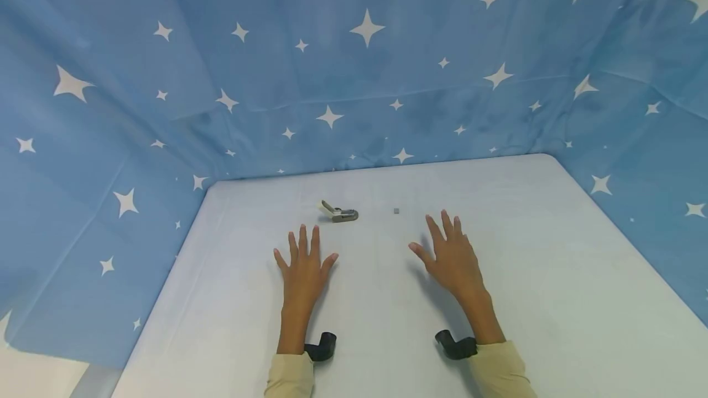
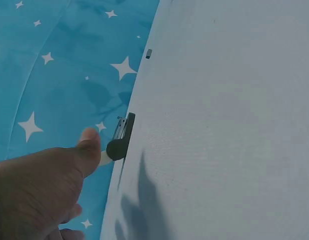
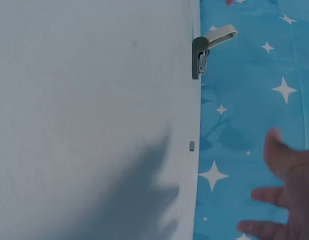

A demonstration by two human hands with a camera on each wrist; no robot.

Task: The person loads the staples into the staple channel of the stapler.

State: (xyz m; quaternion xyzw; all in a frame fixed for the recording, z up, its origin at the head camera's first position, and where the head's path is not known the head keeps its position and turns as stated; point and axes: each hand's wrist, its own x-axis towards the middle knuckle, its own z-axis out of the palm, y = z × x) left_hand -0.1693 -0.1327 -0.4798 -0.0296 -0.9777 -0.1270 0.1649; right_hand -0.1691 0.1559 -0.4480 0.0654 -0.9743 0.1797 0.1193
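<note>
A small grey stapler [image 1: 345, 215] with its pale upper arm tilted up lies on the white table. Its metal inner part shows beside the raised arm in the right wrist view, where the stapler [image 3: 198, 57] is seen from the side. To the right of it sits a tiny grey block [image 1: 396, 210], like a short strip of staples. My left hand [image 1: 303, 275] is spread over the table just nearer than the stapler, fingers straight and holding nothing. Nearer to the small block, my right hand [image 1: 455, 263] is likewise spread, with no object in it.
The white table [image 1: 376, 300] has a rounded far corner and is bordered by a blue curtain [image 1: 343, 78] with white stars at the back and both sides. A black band device [image 1: 323, 347] is on the left wrist, another [image 1: 456, 346] on the right.
</note>
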